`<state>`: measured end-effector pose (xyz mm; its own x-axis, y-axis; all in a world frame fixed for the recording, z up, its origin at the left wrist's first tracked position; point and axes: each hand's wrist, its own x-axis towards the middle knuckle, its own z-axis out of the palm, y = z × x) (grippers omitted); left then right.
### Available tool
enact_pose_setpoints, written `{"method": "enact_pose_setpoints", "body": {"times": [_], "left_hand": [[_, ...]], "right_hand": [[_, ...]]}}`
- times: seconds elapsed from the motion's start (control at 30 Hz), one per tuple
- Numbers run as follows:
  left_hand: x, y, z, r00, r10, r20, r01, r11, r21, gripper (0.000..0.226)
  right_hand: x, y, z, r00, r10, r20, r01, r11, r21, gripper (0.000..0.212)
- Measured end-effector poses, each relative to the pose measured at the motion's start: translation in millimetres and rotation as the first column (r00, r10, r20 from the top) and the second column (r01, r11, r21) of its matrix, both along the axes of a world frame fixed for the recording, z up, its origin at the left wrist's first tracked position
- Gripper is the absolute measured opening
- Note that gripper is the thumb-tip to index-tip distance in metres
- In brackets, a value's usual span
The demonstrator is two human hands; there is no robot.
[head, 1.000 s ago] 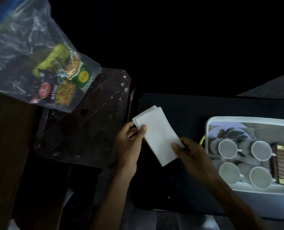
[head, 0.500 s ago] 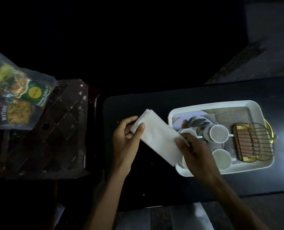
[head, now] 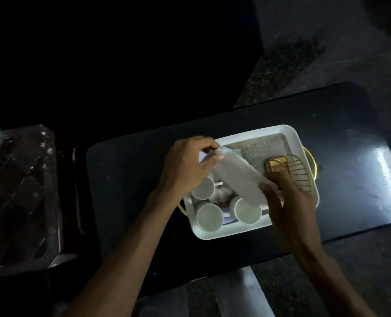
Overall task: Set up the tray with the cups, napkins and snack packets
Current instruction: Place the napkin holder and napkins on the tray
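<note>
A dark glossy surface fills the middle of the view, and a brown plastic stool top sits just off its left edge. On the surface rests the white tray, long side tilted, gold handles poking out at both ends. Over the tray, both hands hold a folded stack of napkins slanting from upper left to lower right above the cups. The left hand pinches the upper end, fingers curled tight on it. The right hand grips the lower end, thumb on top. Beside that hand, a gold wire holder stands in the tray's right half on a ribbed mat. Down in the left half, white cups sit upright, close together.
</note>
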<state>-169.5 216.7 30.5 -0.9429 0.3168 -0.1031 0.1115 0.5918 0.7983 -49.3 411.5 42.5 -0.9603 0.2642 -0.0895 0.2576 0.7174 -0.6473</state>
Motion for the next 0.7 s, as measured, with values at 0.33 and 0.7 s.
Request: {"method": "enact_pose_setpoints", "body": {"times": [0.33, 0.7], "left_hand": [[-8.9, 159.2, -5.1, 0.960, -0.246, -0.133, 0.232, 0.966, -0.114, 0.013], [5.1, 175.1, -49.6, 0.952, -0.306, -0.018, 0.288, 0.914, -0.287, 0.016]], "right_hand": [[33.3, 76.9, -11.1, 0.963, -0.248, -0.106, 0.264, 0.946, 0.190, 0.024], [43.8, 95.9, -55.0, 0.977, -0.188, 0.104, 0.169, 0.971, 0.168, 0.030]]}}
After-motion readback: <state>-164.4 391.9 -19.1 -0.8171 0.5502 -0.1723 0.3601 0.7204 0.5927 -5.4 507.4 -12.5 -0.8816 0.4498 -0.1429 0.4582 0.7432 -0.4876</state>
